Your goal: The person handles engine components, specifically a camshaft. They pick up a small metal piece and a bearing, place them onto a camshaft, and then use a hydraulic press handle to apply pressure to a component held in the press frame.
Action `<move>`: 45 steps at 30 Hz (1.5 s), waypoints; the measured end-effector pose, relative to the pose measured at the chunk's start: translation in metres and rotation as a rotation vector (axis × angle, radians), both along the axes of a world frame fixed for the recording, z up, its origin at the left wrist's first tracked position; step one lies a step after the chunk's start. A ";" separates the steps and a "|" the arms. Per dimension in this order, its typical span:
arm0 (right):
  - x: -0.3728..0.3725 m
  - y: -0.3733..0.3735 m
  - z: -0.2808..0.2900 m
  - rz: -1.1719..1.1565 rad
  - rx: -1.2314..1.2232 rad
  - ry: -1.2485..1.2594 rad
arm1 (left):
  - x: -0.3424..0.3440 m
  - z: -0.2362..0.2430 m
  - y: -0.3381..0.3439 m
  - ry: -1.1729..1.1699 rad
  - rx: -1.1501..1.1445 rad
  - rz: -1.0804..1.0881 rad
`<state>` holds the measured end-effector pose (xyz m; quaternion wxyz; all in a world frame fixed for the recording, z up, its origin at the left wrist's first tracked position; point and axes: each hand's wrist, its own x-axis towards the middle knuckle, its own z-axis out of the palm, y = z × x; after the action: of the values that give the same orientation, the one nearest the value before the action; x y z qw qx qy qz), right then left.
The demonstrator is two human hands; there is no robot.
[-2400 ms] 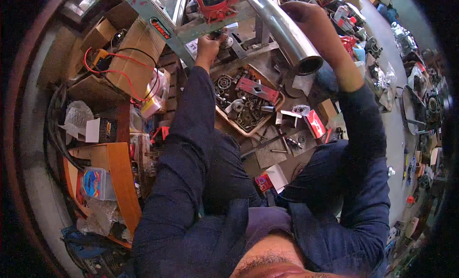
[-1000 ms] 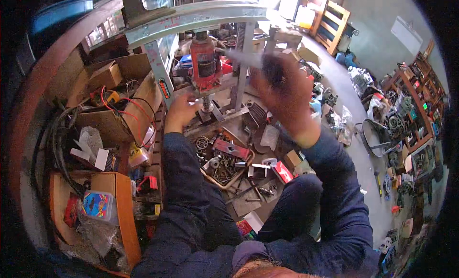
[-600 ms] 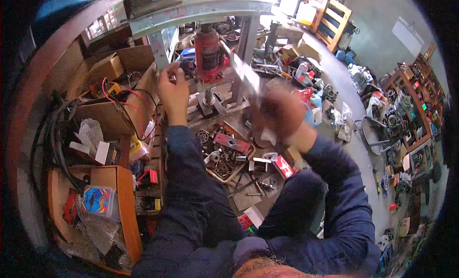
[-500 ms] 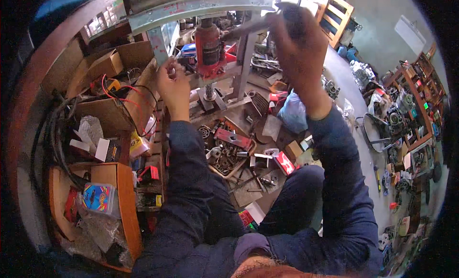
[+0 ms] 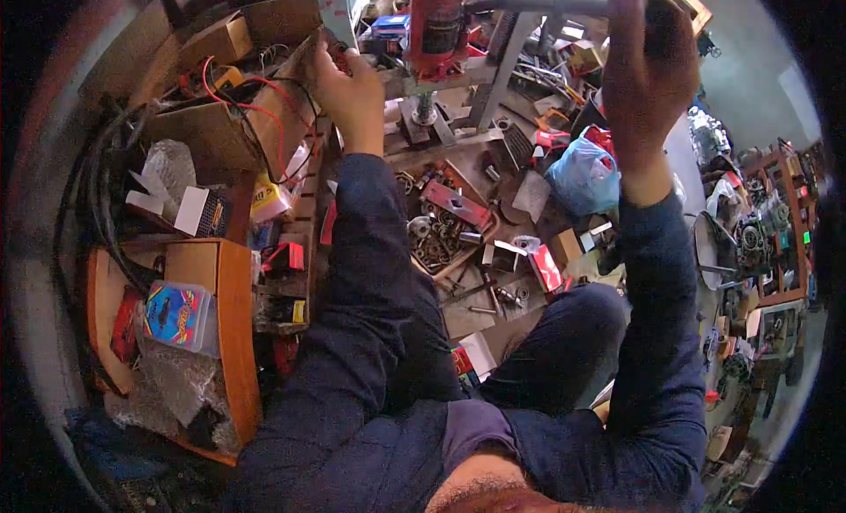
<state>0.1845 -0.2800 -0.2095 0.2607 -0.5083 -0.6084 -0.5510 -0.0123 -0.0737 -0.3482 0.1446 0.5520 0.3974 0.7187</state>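
A red bottle jack (image 5: pixel 437 28) stands upright inside a grey metal press frame (image 5: pixel 507 68), above a round metal shaft (image 5: pixel 425 109) on the lower support. From the jack's right side a long bar handle (image 5: pixel 551 2) reaches out nearly level. My right hand (image 5: pixel 650 77) is closed around its outer end. My left hand (image 5: pixel 349 94) is up at the frame's left post, fingers curled around it; the fingertips are partly hidden.
A tray of metal parts (image 5: pixel 441 226) lies below the frame, with a blue plastic bag (image 5: pixel 583 174) to its right. Cardboard boxes (image 5: pixel 203 125) with red and black wires stand at left, above a wooden drawer (image 5: pixel 238 337). Shelves of parts (image 5: pixel 784 213) line the right.
The jack handle has swung down from an upward slant to nearly level, my right hand moving with it. The view has shifted, so the frame sits higher. My left hand stays at the post.
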 end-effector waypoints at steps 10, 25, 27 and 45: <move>-0.009 -0.013 -0.040 0.153 -0.111 0.214 | 0.003 -0.023 0.022 0.306 0.032 0.208; -0.051 0.010 0.021 0.437 -0.025 0.531 | 0.007 -0.026 0.023 0.465 0.006 0.119; -0.043 0.006 0.027 0.677 0.027 0.732 | 0.013 -0.028 0.020 0.462 -0.068 0.047; -0.014 -0.030 -0.146 0.420 -0.588 0.138 | 0.007 -0.033 0.033 0.536 -0.077 -0.079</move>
<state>0.1702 -0.3096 -0.3555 0.2515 -0.4614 -0.8129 -0.2512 -0.0049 -0.0409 -0.3808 0.0828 0.7318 0.4266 0.5250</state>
